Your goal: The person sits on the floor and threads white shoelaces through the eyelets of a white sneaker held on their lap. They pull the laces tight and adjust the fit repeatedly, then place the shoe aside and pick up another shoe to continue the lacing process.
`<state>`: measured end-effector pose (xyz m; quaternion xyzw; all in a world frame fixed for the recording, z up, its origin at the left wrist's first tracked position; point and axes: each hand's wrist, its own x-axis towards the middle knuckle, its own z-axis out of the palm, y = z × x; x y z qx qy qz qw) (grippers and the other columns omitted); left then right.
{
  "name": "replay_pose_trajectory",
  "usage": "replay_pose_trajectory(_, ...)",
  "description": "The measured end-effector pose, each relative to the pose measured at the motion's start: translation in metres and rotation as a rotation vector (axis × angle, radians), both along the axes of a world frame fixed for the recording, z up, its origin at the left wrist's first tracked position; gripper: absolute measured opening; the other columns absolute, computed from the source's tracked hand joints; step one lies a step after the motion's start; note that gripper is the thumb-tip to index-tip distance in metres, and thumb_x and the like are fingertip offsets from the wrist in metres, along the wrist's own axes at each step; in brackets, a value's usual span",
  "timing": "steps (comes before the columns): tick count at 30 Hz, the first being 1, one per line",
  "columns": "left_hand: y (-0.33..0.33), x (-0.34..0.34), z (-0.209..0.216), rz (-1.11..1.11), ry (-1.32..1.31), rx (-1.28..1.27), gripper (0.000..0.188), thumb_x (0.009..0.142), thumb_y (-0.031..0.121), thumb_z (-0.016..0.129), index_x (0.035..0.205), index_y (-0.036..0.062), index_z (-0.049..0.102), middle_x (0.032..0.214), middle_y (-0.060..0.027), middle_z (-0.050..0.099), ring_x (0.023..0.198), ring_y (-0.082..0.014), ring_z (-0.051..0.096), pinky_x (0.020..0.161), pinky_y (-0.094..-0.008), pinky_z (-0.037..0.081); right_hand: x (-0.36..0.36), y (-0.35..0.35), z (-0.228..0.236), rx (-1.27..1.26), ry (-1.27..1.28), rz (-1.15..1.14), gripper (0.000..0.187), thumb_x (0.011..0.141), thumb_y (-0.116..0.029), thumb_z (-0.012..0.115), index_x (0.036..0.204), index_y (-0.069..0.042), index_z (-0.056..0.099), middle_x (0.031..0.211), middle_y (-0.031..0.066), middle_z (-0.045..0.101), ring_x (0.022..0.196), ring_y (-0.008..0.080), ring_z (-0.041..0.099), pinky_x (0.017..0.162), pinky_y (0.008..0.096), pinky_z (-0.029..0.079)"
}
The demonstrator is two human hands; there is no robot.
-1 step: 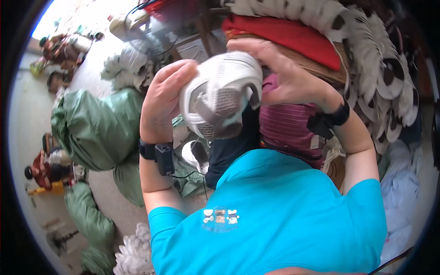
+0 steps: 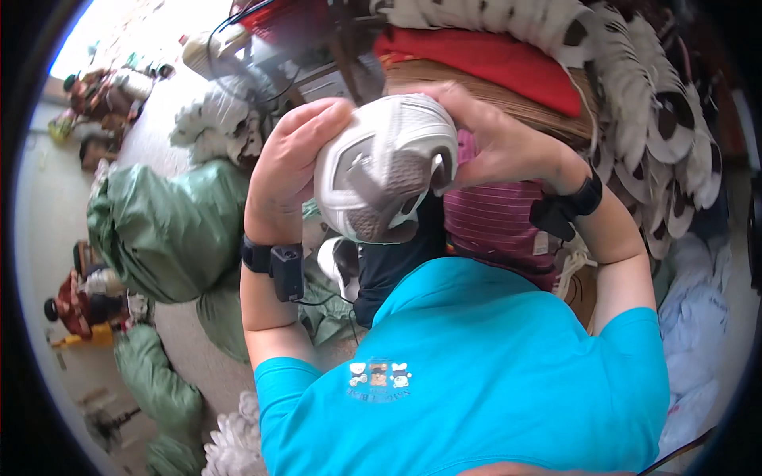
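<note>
A white shoe upper point(image 2: 357, 151) with grey patches and grey mesh is up in front of my chest, held between both hands. My left hand point(image 2: 305, 147) grips its left edge, fingers bent behind it. My right hand point(image 2: 500, 147) is closed round its right side, thumb near the opening and fingers over the far edge. The fingertips of both hands are partly hidden by the upper. Below it, beside my dark-clothed leg, lies another white and grey shoe piece point(image 2: 332, 258).
Strings of white shoe uppers point(image 2: 671, 119) hang at the right, near a red cloth point(image 2: 484, 67) on a brown stack point(image 2: 460, 89). A maroon striped cloth point(image 2: 496, 218) lies before me. Green sacks point(image 2: 167, 230) stand left on the floor; several people work further off.
The shoe upper has tipped and turned slightly in my hands, showing more of its grey mesh. Both hands keep their hold and have shifted only a little.
</note>
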<state>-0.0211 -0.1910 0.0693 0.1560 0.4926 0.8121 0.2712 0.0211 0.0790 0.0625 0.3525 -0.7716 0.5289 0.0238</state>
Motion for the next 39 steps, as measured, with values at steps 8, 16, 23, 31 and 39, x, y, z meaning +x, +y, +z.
replay_pose_trajectory(8, 0.114, -0.032, -0.049, -0.150, -0.226, 0.047, 0.054, 0.109, 0.039, 0.035, 0.123, -0.0079, 0.057, 0.117, -0.0181, 0.067, 0.105, -0.0228, 0.066, 0.093, -0.0350, 0.054, 0.074, 0.088, -0.025, -0.613, -0.829, -0.303, 0.038, 0.088, -0.013, 0.076, 0.119, 0.001, 0.059, 0.112, 0.0070, 0.068, 0.101, 0.0126, 0.064, 0.092, 0.0298, 0.052)
replay_pose_trajectory(16, 0.184, 0.043, -0.124, 0.193, 0.832, -0.495, 0.080, 0.090, 0.027, 0.073, 0.149, -0.0011, 0.027, 0.141, -0.0253, 0.042, 0.132, -0.0355, 0.042, 0.111, -0.0450, 0.035, 0.116, 0.127, -0.083, -0.646, -0.960, -0.659, 0.044, 0.091, -0.027, 0.075, 0.121, -0.001, 0.056, 0.112, 0.0070, 0.066, 0.107, 0.0145, 0.062, 0.095, 0.0322, 0.049)
replay_pose_trajectory(23, 0.206, 0.042, -0.120, -0.010, 0.885, -0.514, 0.075, 0.089, 0.030, 0.071, 0.149, 0.0042, 0.033, 0.140, -0.0262, 0.040, 0.135, -0.0399, 0.036, 0.114, -0.0462, 0.030, 0.082, 0.129, -0.100, -0.073, -0.312, -0.877, 0.074, 0.088, -0.041, 0.074, 0.139, 0.005, 0.045, 0.131, 0.0236, 0.056, 0.119, 0.0298, 0.056, 0.102, 0.0370, 0.045)
replay_pose_trajectory(31, 0.204, 0.019, -0.163, -0.192, 0.363, -0.348, 0.069, 0.094, 0.030, 0.068, 0.148, 0.0050, 0.033, 0.137, -0.0158, 0.045, 0.125, -0.0225, 0.047, 0.106, -0.0345, 0.040, 0.075, 0.140, -0.132, 0.098, -0.440, -0.762, 0.072, 0.099, -0.055, 0.053, 0.146, -0.001, 0.042, 0.133, 0.0160, 0.059, 0.128, 0.0222, 0.051, 0.108, 0.0347, 0.039)
replay_pose_trajectory(39, 0.211, 0.026, -0.166, -0.160, 0.359, -0.386, 0.061, 0.100, 0.033, 0.062, 0.147, 0.0091, 0.032, 0.124, -0.0104, 0.055, 0.111, -0.0147, 0.052, 0.100, -0.0277, 0.042, 0.230, 0.291, -0.238, 0.123, -0.947, -1.065, 0.036, 0.097, -0.035, 0.062, 0.094, 0.000, 0.069, 0.078, 0.0041, 0.067, 0.069, 0.0126, 0.059, 0.066, 0.0283, 0.048)
